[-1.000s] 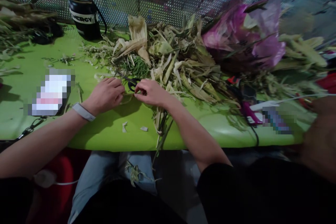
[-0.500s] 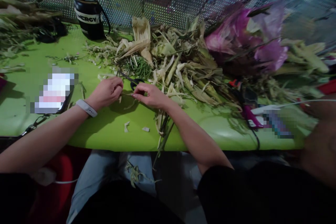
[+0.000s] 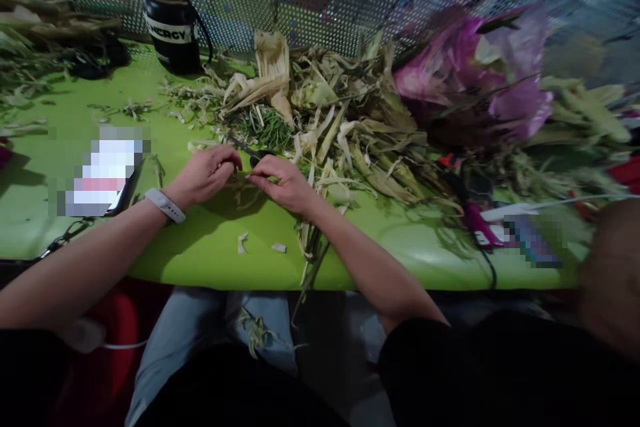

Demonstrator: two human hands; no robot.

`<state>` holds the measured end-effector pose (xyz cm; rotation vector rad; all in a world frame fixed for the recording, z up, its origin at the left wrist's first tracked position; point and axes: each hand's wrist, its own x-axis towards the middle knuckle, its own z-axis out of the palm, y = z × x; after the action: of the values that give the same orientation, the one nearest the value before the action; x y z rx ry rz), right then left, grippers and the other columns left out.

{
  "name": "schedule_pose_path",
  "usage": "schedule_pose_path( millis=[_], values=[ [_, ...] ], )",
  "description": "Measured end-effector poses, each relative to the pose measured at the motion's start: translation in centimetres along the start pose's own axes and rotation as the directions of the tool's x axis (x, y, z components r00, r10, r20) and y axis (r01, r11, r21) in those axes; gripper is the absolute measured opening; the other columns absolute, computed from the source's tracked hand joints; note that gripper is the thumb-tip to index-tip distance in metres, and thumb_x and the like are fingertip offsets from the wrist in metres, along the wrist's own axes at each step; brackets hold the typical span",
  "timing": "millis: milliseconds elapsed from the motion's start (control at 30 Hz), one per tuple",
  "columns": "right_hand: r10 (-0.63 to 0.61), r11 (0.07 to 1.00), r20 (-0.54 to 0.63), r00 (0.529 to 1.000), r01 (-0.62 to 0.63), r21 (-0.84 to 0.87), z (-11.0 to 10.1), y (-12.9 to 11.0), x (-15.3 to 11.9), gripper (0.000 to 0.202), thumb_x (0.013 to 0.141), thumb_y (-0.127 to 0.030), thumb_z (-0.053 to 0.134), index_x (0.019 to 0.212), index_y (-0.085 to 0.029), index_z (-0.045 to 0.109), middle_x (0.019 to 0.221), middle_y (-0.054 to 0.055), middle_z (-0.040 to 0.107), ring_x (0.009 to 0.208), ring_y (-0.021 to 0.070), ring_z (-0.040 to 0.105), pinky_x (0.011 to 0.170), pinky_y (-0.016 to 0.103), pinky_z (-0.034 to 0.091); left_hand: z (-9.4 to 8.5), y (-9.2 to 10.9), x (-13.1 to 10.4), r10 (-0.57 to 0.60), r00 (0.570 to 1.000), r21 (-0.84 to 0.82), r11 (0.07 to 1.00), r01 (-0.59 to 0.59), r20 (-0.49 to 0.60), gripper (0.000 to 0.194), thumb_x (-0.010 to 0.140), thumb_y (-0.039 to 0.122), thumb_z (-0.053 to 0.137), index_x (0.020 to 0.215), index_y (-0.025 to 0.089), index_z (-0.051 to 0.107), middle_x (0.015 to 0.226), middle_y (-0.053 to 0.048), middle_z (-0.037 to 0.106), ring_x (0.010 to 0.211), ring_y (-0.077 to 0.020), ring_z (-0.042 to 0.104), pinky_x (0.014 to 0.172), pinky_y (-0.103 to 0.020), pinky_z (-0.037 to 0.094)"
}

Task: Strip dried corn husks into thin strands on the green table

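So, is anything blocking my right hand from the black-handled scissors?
Nothing visible stands between: the scissors lie just beyond your right hand, which partly hides them. Whether they touch, I can't tell.

Green table (image 3: 195,257), heap of dry husks (image 3: 383,177), upright black bottle (image 3: 175,50), phone (image 3: 105,170) at left, pale scraps (image 3: 243,243) near front edge

Dim light (blurry right edge)
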<state>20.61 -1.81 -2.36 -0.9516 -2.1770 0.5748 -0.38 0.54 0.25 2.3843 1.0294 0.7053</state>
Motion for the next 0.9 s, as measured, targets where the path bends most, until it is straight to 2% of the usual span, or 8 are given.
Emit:
schedule_pose_path(
  millis=[67,167,367,500,567,667,767,900],
  values=[
    [0.045,0.999,-0.018,0.999,-0.044,0.023,-0.4,-0.1,0.0,0.022,0.092,-0.036,0.053,0.080,-0.020,0.061,0.081,0.005,0.060,0.079,0.0185,0.055,0.075,0.033,0.043,-0.5,0.1,0.0,0.026,0.999,-0.043,0.999,-0.027,-0.024,0.028,0.092,0.022,0.036,0.092,0.014,0.063,0.089,-0.008,0.065,0.082,-0.0180,0.057,0.074,-0.032,0.045],
    [0.091,0.996,-0.002,0.996,-0.091,0.010,-0.7,-0.1,0.0,0.020,0.090,-0.033,0.051,0.078,-0.020,0.060,0.081,0.005,0.061,0.077,0.0180,0.054,0.074,0.032,0.041,-1.2,0.3,0.0,0.067,0.998,0.026,0.997,-0.067,0.011,0.036,0.097,0.034,0.035,0.080,0.016,0.061,0.080,-0.007,0.062,0.075,-0.0171,0.055,0.070,-0.032,0.043],
    [0.165,0.986,0.021,0.986,-0.165,0.014,-0.9,-0.2,-0.1,0.021,0.088,-0.031,0.050,0.075,-0.017,0.059,0.077,0.004,0.060,0.076,0.0169,0.054,0.072,0.030,0.039,-1.0,1.4,-0.4,0.156,0.955,0.305,0.924,-0.231,0.251,0.051,0.083,0.065,0.053,0.066,0.017,0.057,0.069,-0.003,0.058,0.062,-0.0144,0.049,0.059,-0.029,0.033],
    [0.258,0.964,0.042,0.965,-0.260,0.062,-0.7,-0.7,-0.2,0.030,0.092,-0.042,0.049,0.083,-0.017,0.061,0.077,0.003,0.061,0.070,0.0150,0.053,0.066,0.028,0.037,-0.3,1.6,-0.7,0.075,0.938,0.447,0.864,-0.230,0.338,0.041,0.084,0.055,0.056,0.073,0.016,0.064,0.070,-0.004,0.063,0.059,-0.0141,0.048,0.056,-0.028,0.027],
    [0.273,0.959,0.030,0.962,-0.274,0.065,-0.3,-0.6,-0.2,0.038,0.091,-0.053,0.050,0.083,-0.018,0.060,0.075,0.002,0.060,0.068,0.0143,0.051,0.065,0.028,0.036,-0.1,1.3,-0.7,0.074,0.931,0.397,0.890,-0.223,0.358,0.032,0.085,0.046,0.057,0.078,0.017,0.067,0.074,-0.004,0.066,0.060,-0.0136,0.051,0.056,-0.026,0.028],
    [0.207,0.978,0.005,0.978,-0.207,0.018,-0.1,-0.1,-0.1,0.047,0.090,-0.062,0.047,0.076,-0.018,0.058,0.075,0.003,0.060,0.071,0.0154,0.052,0.068,0.029,0.036,-0.1,0.7,-0.4,0.083,0.910,0.252,0.947,-0.200,0.407,0.021,0.086,0.034,0.056,0.086,0.020,0.071,0.081,-0.003,0.071,0.064,-0.0132,0.056,0.060,-0.025,0.033],
    [0.176,0.983,0.035,0.984,-0.174,-0.056,-0.3,0.2,-0.1,0.049,0.090,-0.064,0.045,0.077,-0.018,0.058,0.078,0.004,0.060,0.074,0.0165,0.052,0.069,0.030,0.036,-0.3,0.2,-0.2,0.058,0.898,0.189,0.970,-0.154,0.436,0.021,0.086,0.027,0.054,0.092,0.022,0.073,0.087,-0.003,0.073,0.070,-0.0144,0.060,0.064,-0.025,0.036],
    [0.165,0.978,0.124,0.978,-0.147,-0.146,-0.8,0.2,-0.1,0.043,0.091,-0.058,0.048,0.079,-0.018,0.058,0.082,0.006,0.061,0.076,0.0176,0.052,0.070,0.030,0.036,-0.3,-0.2,-0.1,0.078,0.894,0.147,0.976,-0.158,0.441,0.024,0.088,0.028,0.052,0.097,0.019,0.072,0.089,-0.005,0.072,0.072,-0.0150,0.060,0.065,-0.025,0.037]
  ],
)
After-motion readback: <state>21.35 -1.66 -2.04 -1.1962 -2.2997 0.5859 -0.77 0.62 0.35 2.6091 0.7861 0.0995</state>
